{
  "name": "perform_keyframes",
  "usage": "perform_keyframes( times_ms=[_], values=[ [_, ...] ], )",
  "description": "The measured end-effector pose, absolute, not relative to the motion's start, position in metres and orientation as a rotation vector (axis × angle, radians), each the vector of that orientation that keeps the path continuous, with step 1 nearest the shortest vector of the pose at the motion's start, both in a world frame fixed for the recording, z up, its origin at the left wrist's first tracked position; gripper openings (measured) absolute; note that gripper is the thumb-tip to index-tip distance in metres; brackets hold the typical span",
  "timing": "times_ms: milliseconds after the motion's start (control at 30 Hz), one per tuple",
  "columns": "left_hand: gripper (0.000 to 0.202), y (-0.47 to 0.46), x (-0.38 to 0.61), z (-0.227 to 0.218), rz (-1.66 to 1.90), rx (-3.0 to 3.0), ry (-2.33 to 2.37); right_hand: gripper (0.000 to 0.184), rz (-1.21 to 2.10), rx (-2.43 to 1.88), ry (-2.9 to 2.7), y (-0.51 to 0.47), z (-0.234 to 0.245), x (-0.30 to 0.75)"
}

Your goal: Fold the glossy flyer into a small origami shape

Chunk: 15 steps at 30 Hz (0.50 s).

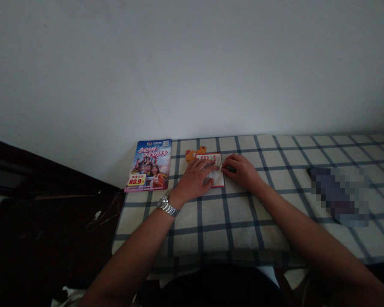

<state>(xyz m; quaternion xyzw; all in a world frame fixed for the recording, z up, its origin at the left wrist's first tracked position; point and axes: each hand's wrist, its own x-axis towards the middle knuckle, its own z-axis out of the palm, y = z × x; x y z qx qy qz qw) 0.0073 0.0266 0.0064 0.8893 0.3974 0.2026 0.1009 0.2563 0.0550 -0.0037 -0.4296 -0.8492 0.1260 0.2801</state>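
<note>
A small white leaflet with red print and red edges [218, 180] lies flat on the checked tablecloth. My left hand [196, 179] rests across its left part with the fingers spread, hiding much of the print. At the leaflet's right edge, my right hand [240, 170] has its thumb and fingertips pinched together on the paper. An orange cartoon-shaped piece [190, 156] sticks out from behind the leaflet's upper left; the rest of it is covered.
A colourful flyer marked 89.9 [150, 166] lies at the table's left end. To the right is a dark, pixelated flat object [334, 194]. The checked tablecloth [275, 153] meets a plain wall [211, 68] at the back. Dark floor shows at left.
</note>
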Motion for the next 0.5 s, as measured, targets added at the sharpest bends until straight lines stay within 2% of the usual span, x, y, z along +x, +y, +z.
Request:
perform_keyframes(
  times_ms=[500],
  values=[
    [0.046, 0.0279, 0.0075, 0.0045, 0.587, 2.610, 1.207, 0.003, 0.400, -1.036, -2.418, 0.0548, 0.0001, 0.2659]
  ],
)
